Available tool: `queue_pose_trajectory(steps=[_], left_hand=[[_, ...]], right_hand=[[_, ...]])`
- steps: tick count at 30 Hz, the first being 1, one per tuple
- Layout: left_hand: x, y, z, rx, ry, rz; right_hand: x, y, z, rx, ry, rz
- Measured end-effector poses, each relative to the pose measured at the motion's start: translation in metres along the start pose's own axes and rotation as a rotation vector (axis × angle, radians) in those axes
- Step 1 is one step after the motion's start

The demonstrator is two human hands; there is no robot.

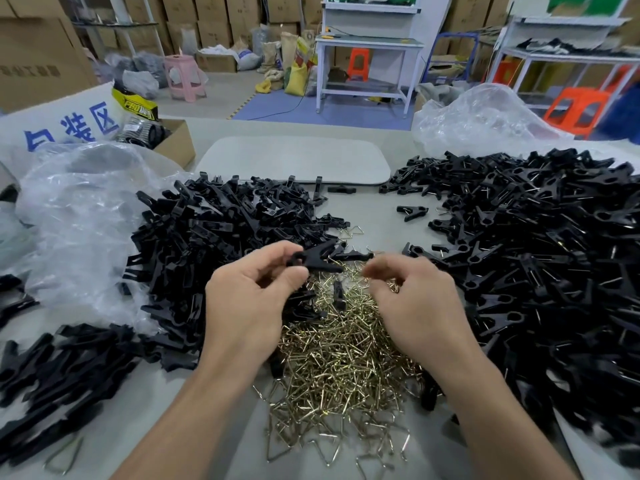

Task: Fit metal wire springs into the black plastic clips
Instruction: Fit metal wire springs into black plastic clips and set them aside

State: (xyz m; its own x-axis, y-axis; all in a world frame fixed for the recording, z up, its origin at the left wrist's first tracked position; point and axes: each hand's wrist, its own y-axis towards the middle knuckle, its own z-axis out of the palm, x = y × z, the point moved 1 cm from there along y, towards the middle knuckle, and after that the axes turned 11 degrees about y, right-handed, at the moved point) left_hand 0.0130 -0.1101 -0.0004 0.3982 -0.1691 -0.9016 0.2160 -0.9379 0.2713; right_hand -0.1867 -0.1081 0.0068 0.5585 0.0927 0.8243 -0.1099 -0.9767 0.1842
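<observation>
black clip (313, 261) in left hand (249, 299), right hand (412, 299) curled, hold unclear, springs (339, 358) between clip heaps (207, 230)

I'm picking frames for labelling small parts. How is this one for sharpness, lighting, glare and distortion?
Head view: soft, even lighting, faint shadows; the right hand is motion-blurred at its fingertips; the black plastic clip pinched by the left hand and the heap of brass-coloured wire springs look fairly sharp; the crumpled clear plastic bag shows white glare; wide-angle distortion tilts the white-framed workbench behind.
</observation>
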Motion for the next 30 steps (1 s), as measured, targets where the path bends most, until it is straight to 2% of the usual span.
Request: queue_pose_trajectory(steps=[2, 4, 9, 14, 20, 24, 30], left_hand=[[0.002, 0.003, -0.002, -0.047, -0.036, -0.023], [0.003, 0.004, -0.002, -0.055, -0.046, -0.023], [0.009, 0.005, 0.001, -0.017, 0.012, -0.002], [0.012, 0.006, 0.001, -0.006, 0.02, 0.022], [0.017, 0.006, 0.002, 0.022, 0.056, 0.027], [0.018, 0.005, 0.002, 0.022, 0.072, 0.031], [0.02, 0.006, 0.003, 0.022, 0.077, 0.033]], right_hand=[[0.0, -0.001, 0.003, 0.095, -0.311, -0.001], [-0.001, 0.001, 0.007, 0.207, -0.496, -0.02], [0.002, 0.005, 0.003, 0.256, -0.362, -0.037], [0.004, 0.0, -0.006, 0.321, -0.075, 0.034], [0.003, -0.002, 0.001, 0.317, -0.158, 0.086], [0.005, -0.002, -0.002, 0.246, -0.193, 0.028], [0.004, -0.001, -0.007, 0.01, 0.041, 0.009]])
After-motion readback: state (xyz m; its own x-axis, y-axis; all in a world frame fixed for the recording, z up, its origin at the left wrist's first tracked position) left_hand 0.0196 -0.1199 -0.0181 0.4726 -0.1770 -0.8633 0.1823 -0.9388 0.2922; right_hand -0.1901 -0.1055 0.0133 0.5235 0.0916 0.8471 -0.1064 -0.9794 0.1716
